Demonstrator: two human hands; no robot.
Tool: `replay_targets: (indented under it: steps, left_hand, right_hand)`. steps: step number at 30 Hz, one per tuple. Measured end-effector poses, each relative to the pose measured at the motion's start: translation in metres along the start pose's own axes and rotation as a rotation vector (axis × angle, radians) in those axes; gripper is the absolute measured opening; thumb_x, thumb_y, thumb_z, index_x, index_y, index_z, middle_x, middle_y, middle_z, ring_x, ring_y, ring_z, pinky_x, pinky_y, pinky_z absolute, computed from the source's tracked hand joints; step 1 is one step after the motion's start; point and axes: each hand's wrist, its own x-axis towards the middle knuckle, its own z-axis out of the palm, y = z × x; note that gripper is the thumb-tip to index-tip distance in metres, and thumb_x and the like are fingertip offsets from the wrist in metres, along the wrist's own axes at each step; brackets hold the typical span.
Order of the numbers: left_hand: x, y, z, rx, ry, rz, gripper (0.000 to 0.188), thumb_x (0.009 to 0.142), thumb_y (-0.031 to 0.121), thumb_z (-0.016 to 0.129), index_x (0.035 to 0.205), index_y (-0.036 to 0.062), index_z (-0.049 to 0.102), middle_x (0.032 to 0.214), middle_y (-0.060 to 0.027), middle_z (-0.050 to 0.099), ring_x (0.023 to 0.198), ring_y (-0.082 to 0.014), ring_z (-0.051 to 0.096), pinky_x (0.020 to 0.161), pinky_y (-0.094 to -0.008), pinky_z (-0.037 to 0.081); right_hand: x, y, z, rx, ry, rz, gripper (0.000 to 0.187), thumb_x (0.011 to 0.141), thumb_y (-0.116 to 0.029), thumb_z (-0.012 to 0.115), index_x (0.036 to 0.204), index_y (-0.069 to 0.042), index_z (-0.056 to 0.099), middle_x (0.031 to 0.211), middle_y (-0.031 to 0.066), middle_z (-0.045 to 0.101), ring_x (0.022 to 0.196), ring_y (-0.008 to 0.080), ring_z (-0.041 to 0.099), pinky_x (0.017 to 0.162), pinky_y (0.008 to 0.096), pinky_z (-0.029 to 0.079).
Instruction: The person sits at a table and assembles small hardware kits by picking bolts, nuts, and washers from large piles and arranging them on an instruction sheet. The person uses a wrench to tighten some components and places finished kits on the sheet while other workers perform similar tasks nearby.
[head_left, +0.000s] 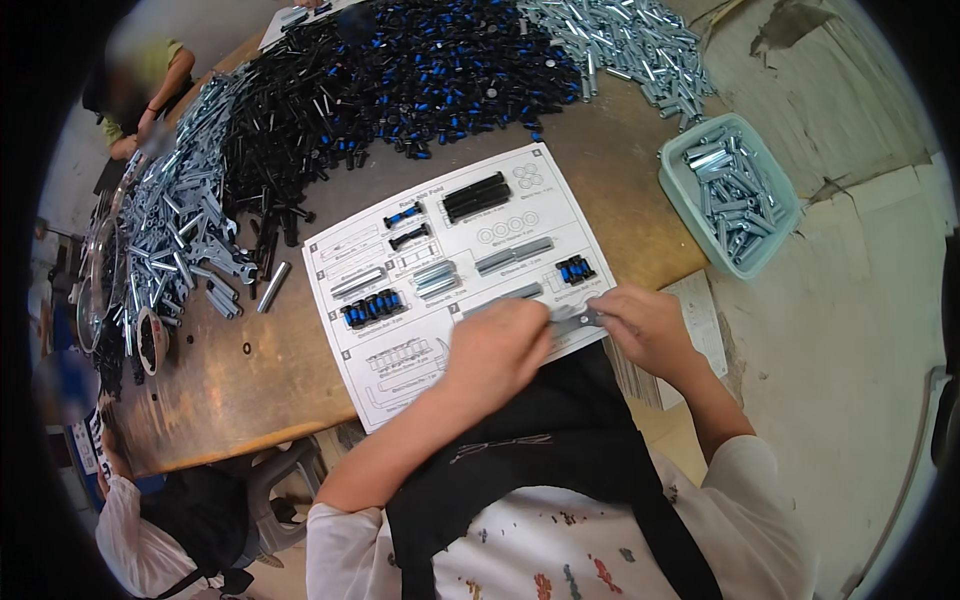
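Note:
Just above the near right part of a printed parts sheet, both my hands are close together. My right hand pinches the end of a flat grey metal wrench, whose other end reaches toward my left hand. Curled closed, my left hand hides whatever lies inside its fingers. Hardware rests in groups on the sheet: black tubes, short silver sleeves, grey sleeves, and black bolts with blue threads. A smaller bolt group lies just beyond my hands.
Black and blue-tipped bolts are heaped across the table's far side. Silver sleeves lie back right; more metal parts and wrenches lie left. A pale green bin of sleeves stands right. Other people sit at left.

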Motion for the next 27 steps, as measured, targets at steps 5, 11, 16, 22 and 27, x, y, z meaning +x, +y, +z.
replay_targets:
  steps: [5, 11, 16, 22, 27]
  left_hand:
    - [0.002, 0.004, 0.06, 0.209, -0.124, 0.083, 0.017, 0.079, 0.011, 0.072, 0.09, 0.0067, 0.06, 0.101, -0.008, 0.064, 0.092, -0.0285, 0.062, 0.069, -0.0389, 0.052]
    - [-0.024, -0.002, 0.026, 0.224, 0.013, 0.002, 0.031, 0.074, 0.017, 0.08, 0.098, 0.0067, 0.064, 0.11, -0.0117, 0.064, 0.096, -0.0303, 0.062, 0.078, -0.0393, 0.051]
    - [-0.062, -0.005, -0.012, 0.181, -0.042, -0.225, 0.051, 0.07, 0.026, 0.085, 0.112, 0.0048, 0.066, 0.109, -0.0119, 0.064, 0.096, -0.0316, 0.062, 0.08, -0.0392, 0.051]
    - [-0.058, -0.009, -0.008, 0.192, -0.059, -0.23, 0.05, 0.072, 0.03, 0.084, 0.112, 0.0041, 0.067, 0.104, -0.0117, 0.063, 0.095, -0.0314, 0.062, 0.079, -0.039, 0.052]
    - [-0.053, -0.015, 0.0, 0.194, -0.05, -0.272, 0.041, 0.076, 0.03, 0.082, 0.105, 0.0046, 0.067, 0.094, -0.0098, 0.062, 0.086, -0.0306, 0.062, 0.072, -0.0396, 0.051]
  right_hand:
    - [-0.014, 0.013, -0.009, 0.095, 0.053, 0.119, 0.021, 0.082, 0.0, 0.066, 0.103, -0.004, 0.071, 0.09, 0.012, 0.07, 0.079, 0.0289, 0.067, 0.069, 0.035, 0.053]
    - [-0.011, 0.014, -0.005, -0.077, -0.079, -0.087, 0.035, 0.078, -0.012, 0.074, 0.112, -0.007, 0.068, 0.112, 0.009, 0.068, 0.099, 0.0286, 0.064, 0.084, 0.0381, 0.052]
    - [-0.001, 0.015, 0.004, -0.138, -0.136, -0.214, 0.034, 0.076, -0.014, 0.076, 0.109, -0.009, 0.068, 0.11, 0.0062, 0.066, 0.1, 0.0271, 0.06, 0.086, 0.0372, 0.05]
    - [-0.003, 0.019, 0.013, -0.125, -0.106, -0.177, 0.027, 0.075, -0.011, 0.076, 0.101, -0.009, 0.068, 0.102, 0.0045, 0.066, 0.095, 0.0257, 0.06, 0.082, 0.0373, 0.05]
    - [-0.002, 0.022, 0.017, -0.123, -0.038, -0.175, 0.025, 0.074, -0.01, 0.077, 0.097, -0.008, 0.069, 0.098, 0.0047, 0.066, 0.091, 0.0258, 0.062, 0.076, 0.0366, 0.052]
